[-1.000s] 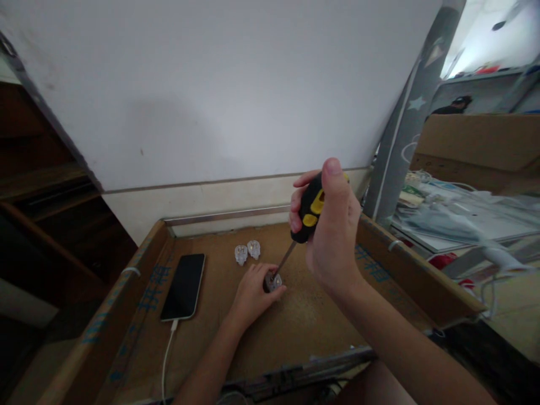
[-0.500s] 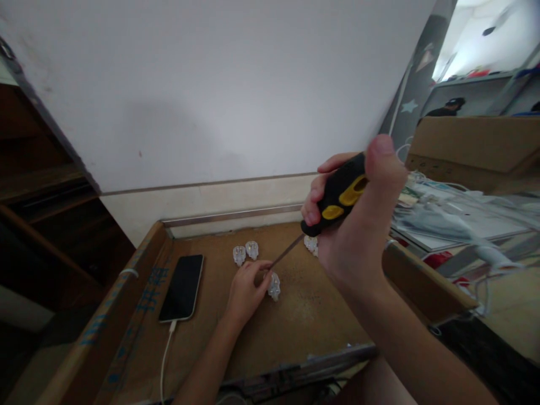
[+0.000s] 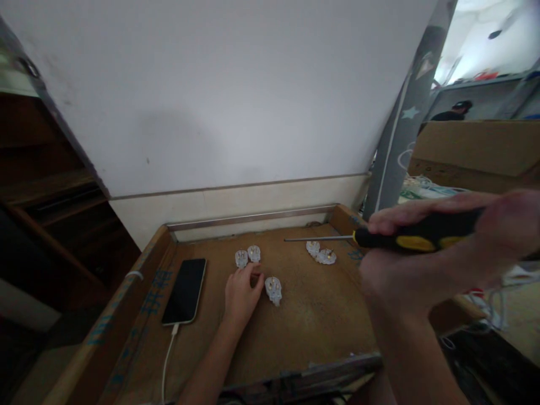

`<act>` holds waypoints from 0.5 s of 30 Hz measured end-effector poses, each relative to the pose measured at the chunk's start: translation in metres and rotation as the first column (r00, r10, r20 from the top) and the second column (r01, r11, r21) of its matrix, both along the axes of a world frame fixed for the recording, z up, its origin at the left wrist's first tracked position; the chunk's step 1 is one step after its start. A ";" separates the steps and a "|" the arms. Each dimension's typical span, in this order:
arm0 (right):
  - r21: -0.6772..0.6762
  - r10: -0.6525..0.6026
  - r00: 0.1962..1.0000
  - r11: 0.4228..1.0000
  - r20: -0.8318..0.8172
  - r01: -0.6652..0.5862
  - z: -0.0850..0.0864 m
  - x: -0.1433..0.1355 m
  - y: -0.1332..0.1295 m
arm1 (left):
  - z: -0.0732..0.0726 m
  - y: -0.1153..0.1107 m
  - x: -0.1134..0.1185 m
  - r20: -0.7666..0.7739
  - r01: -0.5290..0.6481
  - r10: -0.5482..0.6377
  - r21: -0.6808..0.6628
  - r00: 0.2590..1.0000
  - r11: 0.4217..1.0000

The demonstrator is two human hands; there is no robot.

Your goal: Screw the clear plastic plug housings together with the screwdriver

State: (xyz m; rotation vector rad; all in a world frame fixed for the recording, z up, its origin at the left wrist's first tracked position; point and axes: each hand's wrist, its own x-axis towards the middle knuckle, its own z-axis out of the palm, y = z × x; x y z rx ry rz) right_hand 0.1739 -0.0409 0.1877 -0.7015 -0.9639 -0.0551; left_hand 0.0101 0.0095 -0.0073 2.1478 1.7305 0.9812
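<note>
My right hand (image 3: 422, 253), close to the camera on the right, is wrapped round the black and yellow handle of a screwdriver (image 3: 320, 239). Its thin shaft points left, above the board. My left hand (image 3: 243, 289) rests on the brown board with bent fingers; whether something small is between its fingertips I cannot make out. Just right of those fingers lies a clear plug piece (image 3: 273, 288) with metal pins. Two more clear pieces, one (image 3: 241, 259) beside another (image 3: 253, 253), lie beyond my left hand. Another pair (image 3: 326, 257) lies touching at the right.
A black phone (image 3: 184, 291) with a white cable lies at the left. The brown tray's raised side (image 3: 122, 298) runs along the left. A white wall stands behind; cartons (image 3: 476, 146), cables and a person (image 3: 455, 111) are at the right.
My right hand has swung right with the screwdriver, whose tip has left the area by my left fingertips. The shaft is now nearly level. The right pair of clear pieces shows more fully.
</note>
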 end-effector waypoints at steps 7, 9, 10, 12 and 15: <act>0.032 -0.240 0.969 0.970 -0.057 0.243 -0.098 0.015 0.029 | -0.002 0.002 0.000 -0.042 -0.007 0.009 0.051 0.999 0.999; -0.027 -0.269 0.961 0.962 0.071 0.271 -0.130 0.023 0.020 | -0.003 0.001 -0.001 0.006 0.010 -0.011 0.108 1.000 0.994; -0.057 -0.270 0.952 0.958 0.146 0.280 -0.145 0.028 0.012 | -0.004 0.001 -0.002 0.042 0.018 -0.025 0.153 0.999 0.988; -0.155 -0.221 0.919 0.947 0.326 0.283 -0.169 0.036 -0.008 | -0.004 0.002 -0.005 0.120 0.020 -0.052 0.252 0.991 0.967; -0.267 -0.144 0.844 0.909 0.517 0.319 -0.197 0.048 -0.040 | 0.002 0.004 -0.007 0.200 -0.007 -0.073 0.376 0.977 0.927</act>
